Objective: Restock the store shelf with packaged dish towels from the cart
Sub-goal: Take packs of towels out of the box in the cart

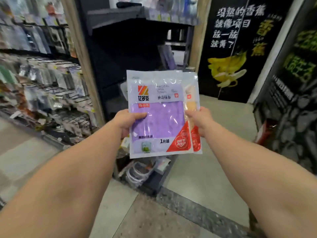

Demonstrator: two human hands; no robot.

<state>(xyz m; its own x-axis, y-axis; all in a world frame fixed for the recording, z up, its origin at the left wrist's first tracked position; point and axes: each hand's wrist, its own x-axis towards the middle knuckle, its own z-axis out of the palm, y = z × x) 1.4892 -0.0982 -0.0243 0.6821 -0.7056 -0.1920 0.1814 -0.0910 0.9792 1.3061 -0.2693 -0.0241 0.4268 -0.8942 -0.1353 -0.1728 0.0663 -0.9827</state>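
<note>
I see both arms out, center frame. Left hand [127, 121] grips the purple dish towel pkg [158, 115] at its left edge, thumb on front. Right hand [199, 120] pinches the yellow pkg [191, 100] tucked behind, right edge. Pkgs upright, overlapping. Blurry shelf w/ hanging goods [42, 79] at left; banana poster [236, 48] upper right.

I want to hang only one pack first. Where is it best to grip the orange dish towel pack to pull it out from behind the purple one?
Probably pinch the orange pack's exposed right edge, coming from the right. Only that strip shows beside the purple pack, and the right hand already grips there while the left hand holds the purple one.
</note>
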